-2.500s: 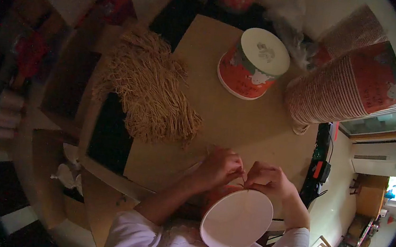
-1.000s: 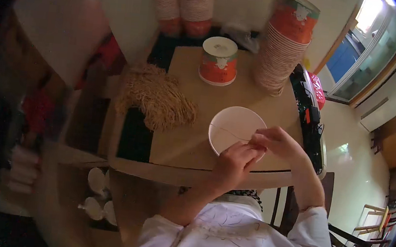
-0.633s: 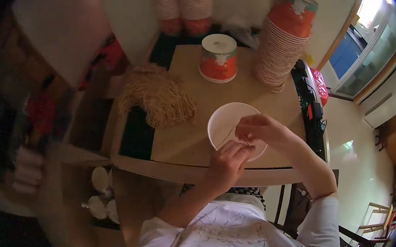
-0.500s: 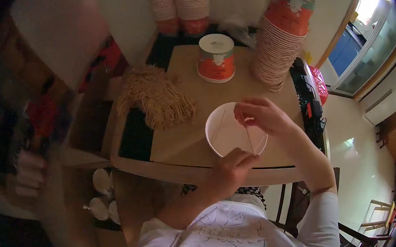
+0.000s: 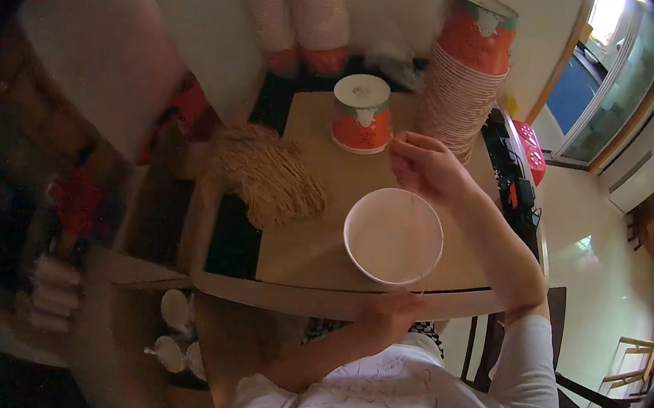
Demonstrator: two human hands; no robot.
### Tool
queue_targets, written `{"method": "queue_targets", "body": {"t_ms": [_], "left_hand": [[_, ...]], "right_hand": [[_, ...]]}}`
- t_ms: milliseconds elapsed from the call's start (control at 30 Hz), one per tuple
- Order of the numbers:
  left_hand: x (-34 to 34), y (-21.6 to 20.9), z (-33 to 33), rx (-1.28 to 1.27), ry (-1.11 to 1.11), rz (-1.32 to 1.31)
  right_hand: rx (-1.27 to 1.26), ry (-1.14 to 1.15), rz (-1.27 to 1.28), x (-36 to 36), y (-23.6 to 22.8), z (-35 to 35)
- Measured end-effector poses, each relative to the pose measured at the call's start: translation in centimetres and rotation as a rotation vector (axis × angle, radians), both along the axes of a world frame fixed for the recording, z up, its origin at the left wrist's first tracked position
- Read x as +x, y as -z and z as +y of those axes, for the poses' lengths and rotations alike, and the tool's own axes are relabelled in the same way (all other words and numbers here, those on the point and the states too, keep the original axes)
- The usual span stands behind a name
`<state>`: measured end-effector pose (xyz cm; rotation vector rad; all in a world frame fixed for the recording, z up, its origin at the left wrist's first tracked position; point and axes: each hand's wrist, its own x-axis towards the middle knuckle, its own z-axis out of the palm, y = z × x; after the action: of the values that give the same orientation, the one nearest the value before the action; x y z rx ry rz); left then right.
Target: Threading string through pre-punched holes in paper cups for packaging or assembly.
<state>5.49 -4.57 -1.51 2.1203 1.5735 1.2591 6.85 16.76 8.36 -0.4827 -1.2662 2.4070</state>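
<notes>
One round, white-lined bowl (image 5: 393,238) stood open end up on the flat brown cardboard sheet (image 5: 302,258) in the head view, a shaggy bundle of tan strings (image 5: 273,179) lying to its left. The bare right hand (image 5: 429,167) hung by the far rim, fingertips pressed together, any pinched thing indiscernible; the bare left hand (image 5: 391,316) was at the near rim, its fingers too blurred to tell.

Pale walls (image 5: 194,26); shiny floor (image 5: 580,275) at right; wooden chair (image 5: 633,362); glass door (image 5: 624,107); bright window (image 5: 606,17).

Seemingly a home: wooden chair (image 5: 638,342), glass door (image 5: 627,115), blue cabinet (image 5: 565,101).
</notes>
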Motion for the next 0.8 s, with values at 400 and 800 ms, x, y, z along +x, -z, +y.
{"method": "queue_targets", "body": {"t_ms": [400, 800], "left_hand": [[-8.3, 2.9, 2.5, -0.189, -0.692, -0.33], [-10.3, 4.7, 4.6, -0.151, -0.489, -0.529]], "right_hand": [[0.491, -0.133, -0.24, 2.4, 1.0, -2.1], [0.493, -0.332, -0.236, -0.4, 13.2, -2.4]]}}
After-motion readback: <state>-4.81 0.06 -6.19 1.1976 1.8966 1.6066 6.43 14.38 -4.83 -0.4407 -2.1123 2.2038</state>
